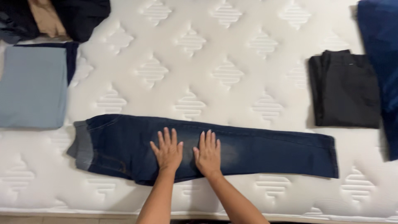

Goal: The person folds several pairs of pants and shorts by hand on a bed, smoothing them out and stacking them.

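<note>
A pair of dark blue jeans [269, 149] lies folded lengthwise across the white quilted mattress [207, 62], waistband at the left, leg ends at the right. My left hand [167, 150] and my right hand [208, 152] rest flat side by side on the middle of the jeans, palms down, fingers spread and pointing away from me. Neither hand grips the cloth.
A folded light blue garment [33, 87] lies at the left, with a heap of dark and tan clothes [54, 16] behind it. Folded black trousers [346, 89] sit at the right, beside a blue cloth [383, 62] along the right edge. The mattress's near edge runs just below my forearms.
</note>
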